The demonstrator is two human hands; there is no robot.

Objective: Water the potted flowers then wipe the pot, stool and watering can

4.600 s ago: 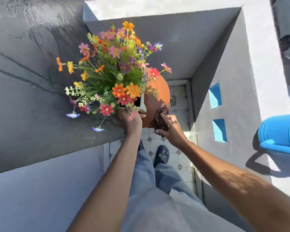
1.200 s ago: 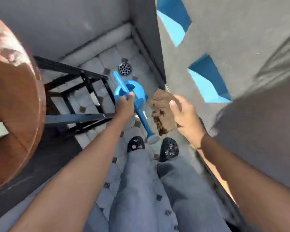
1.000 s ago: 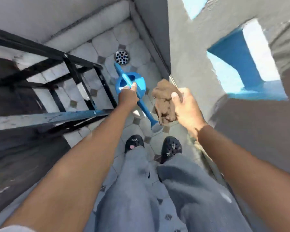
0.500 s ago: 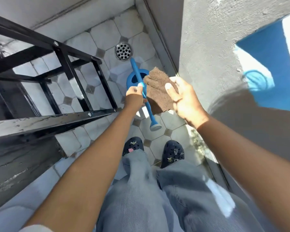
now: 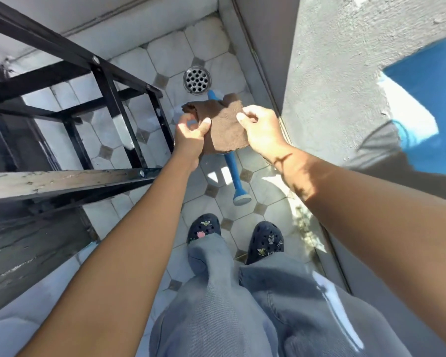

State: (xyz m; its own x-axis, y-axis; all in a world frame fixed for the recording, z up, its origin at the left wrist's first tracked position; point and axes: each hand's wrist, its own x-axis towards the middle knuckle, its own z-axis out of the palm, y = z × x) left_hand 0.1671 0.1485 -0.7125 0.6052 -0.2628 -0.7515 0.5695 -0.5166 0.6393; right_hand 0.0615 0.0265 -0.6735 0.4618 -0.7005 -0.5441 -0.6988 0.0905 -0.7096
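Note:
A brown cloth (image 5: 224, 126) is stretched between my two hands above the tiled floor. My left hand (image 5: 191, 134) pinches its left edge with thumb and fingers. My right hand (image 5: 263, 130) pinches its right edge. Below the cloth is the blue watering can (image 5: 232, 168). Only its long spout, its white rose and a bit of the handle near the drain show; the body is hidden by the cloth. The stool's black metal frame (image 5: 108, 99) stands at the left. The pot and the flowers are out of view.
A round metal floor drain (image 5: 197, 79) lies just beyond the can. A grey rough wall (image 5: 332, 73) with blue openings runs close along the right. My two dark clogs (image 5: 204, 228) stand on the white tiles behind the spout.
My left hand has left the watering can's handle and taken the cloth's left edge. The cloth is now spread out over the can. The view has tilted further down.

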